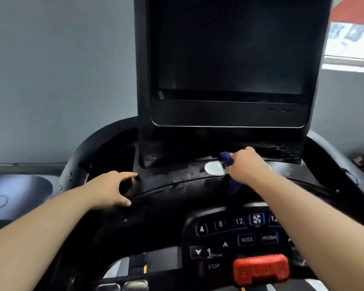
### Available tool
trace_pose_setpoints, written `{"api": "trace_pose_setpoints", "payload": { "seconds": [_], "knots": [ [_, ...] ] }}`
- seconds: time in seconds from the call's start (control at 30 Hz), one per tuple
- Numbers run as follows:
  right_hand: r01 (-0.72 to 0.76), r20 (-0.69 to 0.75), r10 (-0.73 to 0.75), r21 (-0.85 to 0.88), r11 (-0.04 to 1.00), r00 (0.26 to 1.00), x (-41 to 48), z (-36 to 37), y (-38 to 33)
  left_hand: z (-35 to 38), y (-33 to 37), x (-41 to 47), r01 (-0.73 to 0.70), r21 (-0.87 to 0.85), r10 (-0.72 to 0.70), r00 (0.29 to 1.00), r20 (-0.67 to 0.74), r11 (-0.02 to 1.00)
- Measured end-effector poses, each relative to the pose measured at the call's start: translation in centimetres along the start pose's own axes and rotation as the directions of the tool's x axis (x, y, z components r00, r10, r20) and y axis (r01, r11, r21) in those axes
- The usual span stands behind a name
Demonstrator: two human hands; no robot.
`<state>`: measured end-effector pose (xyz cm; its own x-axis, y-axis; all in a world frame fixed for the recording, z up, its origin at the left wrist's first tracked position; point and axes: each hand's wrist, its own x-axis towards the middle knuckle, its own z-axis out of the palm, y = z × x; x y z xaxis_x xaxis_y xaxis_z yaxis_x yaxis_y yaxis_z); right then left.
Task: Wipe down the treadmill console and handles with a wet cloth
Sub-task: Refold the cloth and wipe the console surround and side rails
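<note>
**Cloth position: console ledge**

Blue cloth (pixel 226 157) is gripped in the curled fingers of the right hand (pixel 247 166) on the treadmill console (pixel 177 181), at the silver oval plate (pixel 213 168). Left hand (pixel 111 189) rests there with fingers relaxed and spread, beside 1 storage pocket (pixel 122 158); its contents are too dark to tell.

Bare left hand (pixel 111 190) and bare right hand (pixel 247 166) on uncovered forearms.

A plain grey wall (pixel 57 80) fills the left side. At the top right is a window (pixel 353 38) with bright light coming in. Low on the left sits a dark, rounded thing (pixel 19 192).
</note>
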<state>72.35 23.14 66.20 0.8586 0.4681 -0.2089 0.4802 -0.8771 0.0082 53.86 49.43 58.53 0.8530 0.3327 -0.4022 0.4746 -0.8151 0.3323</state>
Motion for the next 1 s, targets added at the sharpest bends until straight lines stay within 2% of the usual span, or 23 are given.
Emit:
{"api": "trace_pose_setpoints", "payload": {
  "seconds": [0.03,0.07,0.13,0.2,0.3,0.33,0.4,0.47,0.53,0.57,0.63,0.67,0.73,0.8,0.87,0.97,1.0],
  "knots": [
    [-0.053,-0.016,0.053,-0.032,0.998,0.998,-0.2,-0.3,0.2,0.3,-0.7,-0.2,-0.002,-0.075,0.003,1.0,0.015,0.997],
    [-0.048,-0.054,0.044,-0.082,0.995,0.998,-0.9,-0.1,-0.8,0.5,-1.1,-0.3,-0.008,-0.137,0.01,1.0,0.016,0.991],
    [0.092,-0.083,-0.101,-0.098,0.991,0.991,-2.2,2.0,-5.4,0.5,-1.1,0.0,-0.018,-0.171,0.019,1.0,0.005,0.985],
    [0.263,-0.092,-0.263,-0.011,0.965,0.96,-3.0,4.6,-10.6,0.8,-1.2,0.2,-0.013,-0.167,0.011,1.0,-0.012,0.986],
    [0.458,-0.009,-0.459,0.076,0.886,0.889,-3.1,6.3,-13.7,1.5,-1.6,0.0,0.003,-0.165,-0.01,0.999,-0.04,0.986],
    [0.463,0.008,-0.466,0.098,0.881,0.885,-2.5,6.0,-13.0,1.6,-1.9,-0.2,0.012,-0.18,-0.022,0.998,-0.056,0.984],
    [0.366,-0.002,-0.368,0.118,0.923,0.93,-1.6,5.0,-10.1,1.8,-2.2,-0.2,0.029,-0.216,-0.046,0.996,-0.074,0.976],
    [0.165,-0.044,-0.161,0.103,0.981,0.986,-0.5,3.7,-6.2,1.8,-2.3,-0.2,0.049,-0.231,-0.069,0.994,-0.079,0.972],
    [-0.012,-0.081,0.017,0.069,0.998,0.997,-0.3,3.3,-5.1,1.8,-2.1,-0.3,0.063,-0.221,-0.085,0.992,-0.093,0.973],
    [-0.012,-0.103,0.013,0.008,1.0,0.995,-0.6,3.5,-6.1,1.8,-2.0,-0.3,0.068,-0.209,-0.091,0.991,-0.101,0.976],
    [0.16,-0.146,-0.169,-0.069,0.985,0.975,-1.9,5.0,-9.9,1.9,-1.8,-0.5,0.088,-0.203,-0.114,0.986,-0.118,0.975],
    [0.294,-0.16,-0.303,-0.08,0.952,0.939,-2.8,6.0,-11.9,2.0,-1.9,-0.6,0.096,-0.208,-0.124,0.984,-0.126,0.973],
    [0.538,-0.092,-0.539,-0.038,0.842,0.837,-4.1,7.7,-14.6,2.4,-2.1,-0.8,0.104,-0.23,-0.139,0.98,-0.142,0.968],
    [0.642,-0.003,-0.643,0.058,0.764,0.766,-3.0,7.5,-14.3,2.5,-2.2,-0.9,0.106,-0.252,-0.148,0.977,-0.153,0.962],
    [0.621,0.007,-0.624,0.078,0.78,0.782,-1.0,6.4,-11.9,2.7,-2.2,-0.9,0.112,-0.274,-0.164,0.971,-0.172,0.955],
    [0.422,-0.092,-0.434,-0.123,0.898,0.896,1.1,5.4,-8.6,3.0,-2.1,-1.1,0.137,-0.314,-0.208,0.956,-0.206,0.94],
    [0.402,-0.129,-0.424,-0.161,0.901,0.897,1.1,5.5,-8.7,3.2,-2.1,-1.2,0.146,-0.321,-0.221,0.952,-0.211,0.936]
  ]
}}
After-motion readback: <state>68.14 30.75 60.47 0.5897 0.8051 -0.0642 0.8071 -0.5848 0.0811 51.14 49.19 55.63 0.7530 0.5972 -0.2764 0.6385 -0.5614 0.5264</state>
